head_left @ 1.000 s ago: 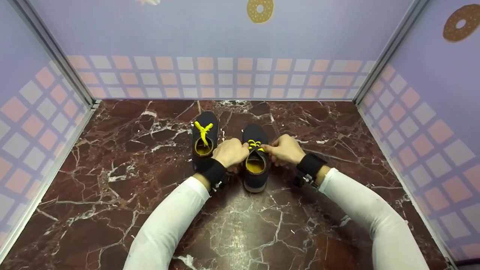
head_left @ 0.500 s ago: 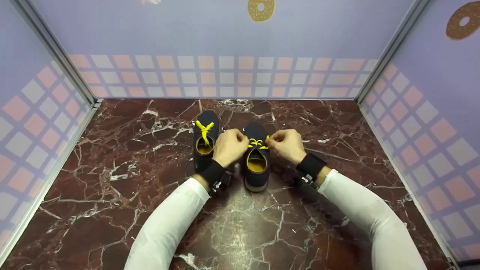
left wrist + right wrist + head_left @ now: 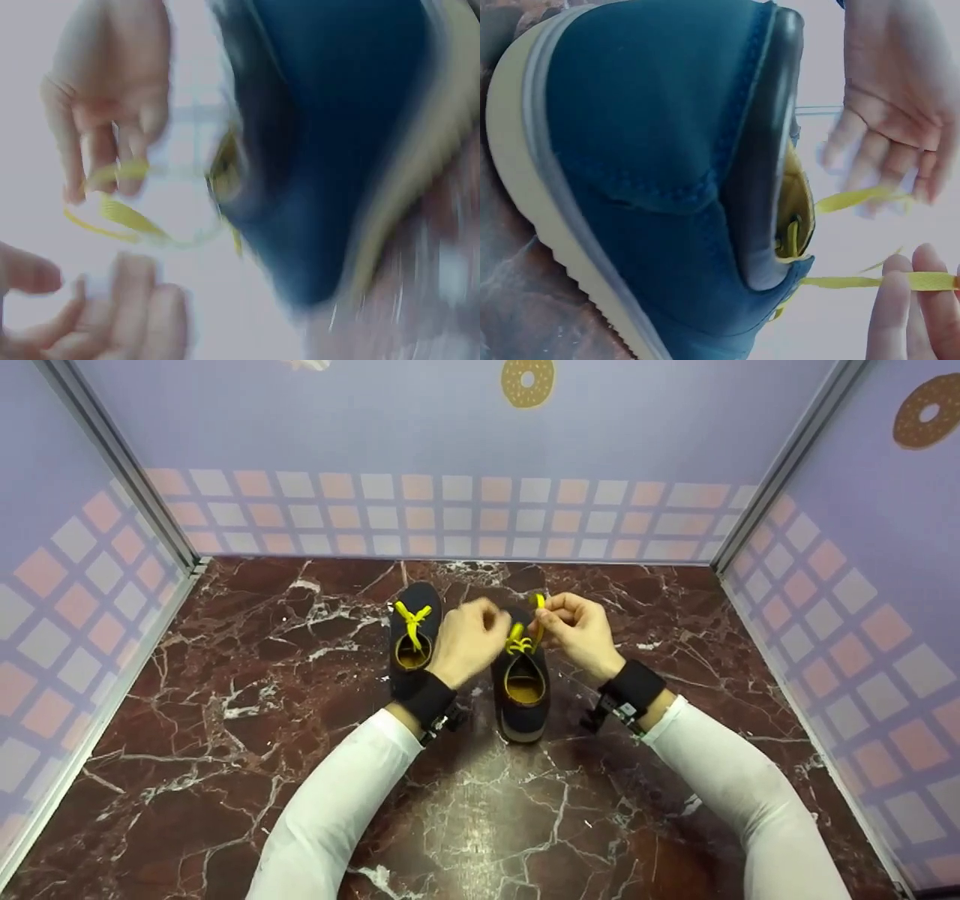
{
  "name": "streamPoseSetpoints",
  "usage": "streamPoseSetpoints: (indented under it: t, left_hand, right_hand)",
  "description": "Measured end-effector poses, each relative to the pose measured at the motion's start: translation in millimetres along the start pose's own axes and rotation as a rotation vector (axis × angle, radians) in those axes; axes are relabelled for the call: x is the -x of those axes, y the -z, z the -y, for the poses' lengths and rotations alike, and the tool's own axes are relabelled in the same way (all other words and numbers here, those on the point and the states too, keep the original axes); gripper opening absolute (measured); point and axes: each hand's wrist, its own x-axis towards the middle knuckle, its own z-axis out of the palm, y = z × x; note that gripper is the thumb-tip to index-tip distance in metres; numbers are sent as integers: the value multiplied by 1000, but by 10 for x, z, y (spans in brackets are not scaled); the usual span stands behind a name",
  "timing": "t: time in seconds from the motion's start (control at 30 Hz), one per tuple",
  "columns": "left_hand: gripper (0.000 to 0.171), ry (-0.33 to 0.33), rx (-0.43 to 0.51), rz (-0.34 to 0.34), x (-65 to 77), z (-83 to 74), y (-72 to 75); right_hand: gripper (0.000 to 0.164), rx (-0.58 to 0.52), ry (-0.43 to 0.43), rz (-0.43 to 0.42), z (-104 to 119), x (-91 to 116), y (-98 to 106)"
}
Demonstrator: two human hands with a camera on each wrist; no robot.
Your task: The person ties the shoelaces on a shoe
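A dark shoe [image 3: 517, 718] with yellow laces [image 3: 520, 645] stands between the hands, toe pointing away. My right hand [image 3: 581, 631] pinches one end of its yellow shoelace [image 3: 847, 282] and holds it raised on the right side. My left hand [image 3: 471, 639] hovers at the shoe's left side, blurred. Another lace end rises near its fingers, and in the left wrist view its thumb and fingers [image 3: 127, 307] stand apart with no lace visible between them. Left of it rests a second dark shoe [image 3: 416, 596], its yellow lace [image 3: 412, 620] lying over the opening.
Both shoes stand on a dark red marbled surface [image 3: 300, 720]. Lilac walls, including the back wall [image 3: 420, 427], enclose it at the back and sides. The second shoe is close beside my left wrist.
Both hands have risen from beside the shoe's eyelets and moved toward its toe. The right hand has drawn its lace end upward. The lace now stands loose above the shoe.
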Motion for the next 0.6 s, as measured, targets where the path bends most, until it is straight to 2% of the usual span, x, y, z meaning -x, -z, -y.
streamPoseSetpoints:
  t: [0.1, 0.13, 0.2, 0.27, 0.43, 0.5, 0.6]
  left_hand:
    - [34, 41, -213, 118, 34, 36, -42]
    - [38, 43, -247, 145, 44, 52, -73]
    - [42, 25, -270, 153, 42, 84, -140]
    - [43, -15, -233, 116, 18, 115, -197]
    - [44, -152, -48, 14, -67, 120, -225]
    - [48, -199, 2, -1, -80, 101, -217]
    - [48, -234, 47, -3, -89, 68, -199]
  right_hand:
    - [7, -18, -31, -12, -37, 11, 22]
    - [7, -26, -41, -13, -47, 14, 27]
    - [6, -45, -58, -13, -61, 12, 32]
    - [7, -57, -68, -13, -68, 3, 33]
    - [8, -58, -59, 1, -48, -19, 26]
    - [9, -39, -37, 9, -24, -21, 32]
    - [8, -18, 5, 9, 28, -25, 50]
